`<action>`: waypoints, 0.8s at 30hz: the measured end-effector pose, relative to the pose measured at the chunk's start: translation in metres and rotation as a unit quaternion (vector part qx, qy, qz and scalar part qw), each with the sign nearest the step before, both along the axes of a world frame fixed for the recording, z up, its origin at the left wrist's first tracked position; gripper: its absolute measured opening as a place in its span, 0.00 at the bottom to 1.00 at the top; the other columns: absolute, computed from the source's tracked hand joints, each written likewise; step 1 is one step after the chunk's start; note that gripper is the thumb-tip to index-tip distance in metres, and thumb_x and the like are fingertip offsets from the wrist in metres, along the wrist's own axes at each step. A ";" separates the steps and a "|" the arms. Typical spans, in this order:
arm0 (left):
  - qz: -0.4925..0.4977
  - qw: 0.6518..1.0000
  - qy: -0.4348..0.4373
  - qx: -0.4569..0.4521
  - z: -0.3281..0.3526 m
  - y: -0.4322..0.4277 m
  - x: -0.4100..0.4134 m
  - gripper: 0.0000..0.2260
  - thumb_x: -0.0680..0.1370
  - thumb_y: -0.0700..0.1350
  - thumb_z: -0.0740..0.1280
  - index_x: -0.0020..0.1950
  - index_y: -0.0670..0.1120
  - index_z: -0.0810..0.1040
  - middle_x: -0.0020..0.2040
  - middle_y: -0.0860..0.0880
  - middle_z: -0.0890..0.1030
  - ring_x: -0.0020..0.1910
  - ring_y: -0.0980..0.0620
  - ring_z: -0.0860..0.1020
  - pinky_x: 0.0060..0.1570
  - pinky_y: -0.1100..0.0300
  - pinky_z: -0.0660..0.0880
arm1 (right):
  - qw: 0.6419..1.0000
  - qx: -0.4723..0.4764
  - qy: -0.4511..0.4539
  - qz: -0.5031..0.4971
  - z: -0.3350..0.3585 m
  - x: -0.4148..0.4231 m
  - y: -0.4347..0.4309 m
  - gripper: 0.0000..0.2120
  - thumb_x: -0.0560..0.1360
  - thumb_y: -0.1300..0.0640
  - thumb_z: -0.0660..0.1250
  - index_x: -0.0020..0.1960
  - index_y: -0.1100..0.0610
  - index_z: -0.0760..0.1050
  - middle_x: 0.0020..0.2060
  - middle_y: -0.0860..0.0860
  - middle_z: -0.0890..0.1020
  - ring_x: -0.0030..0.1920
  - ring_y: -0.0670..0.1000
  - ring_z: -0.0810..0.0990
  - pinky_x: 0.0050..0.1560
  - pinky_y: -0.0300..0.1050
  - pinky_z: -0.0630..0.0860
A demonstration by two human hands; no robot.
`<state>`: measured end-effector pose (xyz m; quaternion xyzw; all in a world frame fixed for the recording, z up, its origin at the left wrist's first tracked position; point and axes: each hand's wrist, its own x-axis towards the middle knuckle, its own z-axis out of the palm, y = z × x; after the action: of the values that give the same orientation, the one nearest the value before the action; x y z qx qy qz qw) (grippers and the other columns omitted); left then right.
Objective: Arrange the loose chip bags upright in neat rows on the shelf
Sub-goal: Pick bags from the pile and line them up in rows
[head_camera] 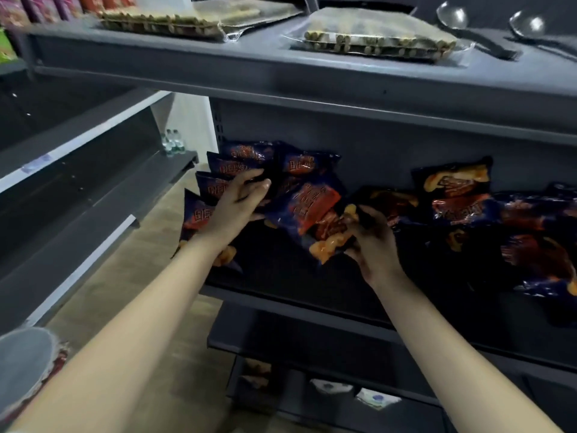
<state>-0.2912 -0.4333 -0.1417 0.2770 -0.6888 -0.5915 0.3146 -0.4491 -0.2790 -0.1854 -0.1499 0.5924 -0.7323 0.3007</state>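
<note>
Left hand (237, 207), fingers flat, steadies the upright row (215, 185); right hand (373, 242) grips a tilted bag (312, 207). Several loose bags (468, 195) on the shelf (281, 295) await standing.

1. I see two clear packs of wafer sticks (193, 17) lying flat on the upper shelf (249, 62).
2. Two clear ladles (462, 23) lie right of them.
3. Water bottles (172, 142) stand far left.
4. A grey bin (22, 364) sits low at my left.
</note>
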 end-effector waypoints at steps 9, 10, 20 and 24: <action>-0.114 0.993 -0.017 0.039 -0.053 0.051 -0.044 0.20 0.76 0.44 0.68 0.60 0.61 0.65 0.55 0.63 0.73 0.54 0.69 0.73 0.52 0.74 0.69 | 0.986 -0.060 -0.057 -0.145 -0.031 0.029 -0.003 0.09 0.76 0.57 0.67 0.53 0.46 0.72 0.61 0.51 0.75 0.59 0.51 0.78 0.49 0.47 0.80; -0.112 0.993 -0.022 0.040 -0.053 0.047 -0.044 0.19 0.76 0.43 0.68 0.58 0.62 0.65 0.54 0.64 0.73 0.53 0.69 0.72 0.51 0.75 0.68 | 0.990 -0.041 -0.034 -0.134 -0.034 0.028 0.000 0.09 0.76 0.56 0.67 0.55 0.47 0.72 0.61 0.51 0.76 0.59 0.51 0.78 0.52 0.48 0.80; -0.177 0.979 -0.089 -0.040 -0.061 0.033 -0.038 0.22 0.75 0.46 0.68 0.66 0.56 0.66 0.57 0.61 0.75 0.59 0.63 0.72 0.49 0.79 0.65 | 0.981 0.122 0.127 0.076 -0.038 -0.001 0.019 0.18 0.70 0.58 0.73 0.57 0.47 0.74 0.54 0.50 0.82 0.57 0.50 0.80 0.61 0.53 0.75; -0.071 0.985 -0.111 -0.115 -0.074 0.048 -0.034 0.37 0.74 0.42 0.69 0.75 0.51 0.50 0.69 0.52 0.65 0.68 0.56 0.64 0.63 0.71 0.61 | 0.977 0.135 0.156 0.057 -0.040 0.011 0.008 0.15 0.71 0.63 0.71 0.52 0.47 0.75 0.50 0.49 0.83 0.53 0.48 0.81 0.60 0.54 0.76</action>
<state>-0.3250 -0.3853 -0.2162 0.2534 -0.8010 -0.4945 0.2227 -0.4379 -0.2707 -0.2250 -0.2538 0.7158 -0.5951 0.2627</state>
